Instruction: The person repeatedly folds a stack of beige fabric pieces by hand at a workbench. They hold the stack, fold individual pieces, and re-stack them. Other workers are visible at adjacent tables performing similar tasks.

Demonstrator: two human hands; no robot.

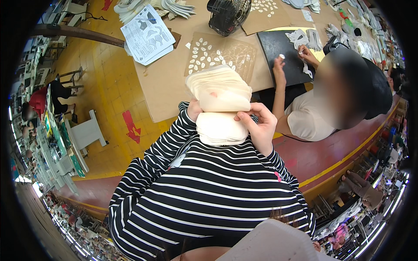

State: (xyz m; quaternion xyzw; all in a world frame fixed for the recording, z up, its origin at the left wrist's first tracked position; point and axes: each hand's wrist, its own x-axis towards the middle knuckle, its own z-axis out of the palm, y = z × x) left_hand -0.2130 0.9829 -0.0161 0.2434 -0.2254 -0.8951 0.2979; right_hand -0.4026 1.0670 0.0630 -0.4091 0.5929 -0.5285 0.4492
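A thick stack of thin cream-coloured, rounded cut pieces (221, 89) is held in front of my chest, its upper part fanned into many layers. Below a fold line, the lower part of the pieces (221, 127) lies flat toward my striped top. My left hand (194, 110) grips the stack at its left side, most of its fingers hidden behind the pieces. On the right, my right hand (262, 127) pinches the edge of the pieces between thumb and fingers, right where the upper and lower parts meet.
Small white oval pieces (204, 56) lie on a brown sheet on the table (152, 93). Printed sheets (147, 35) and a black fan (229, 16) stand beyond. At right, a seated co-worker (309, 111) handles small white parts over a black board (283, 45).
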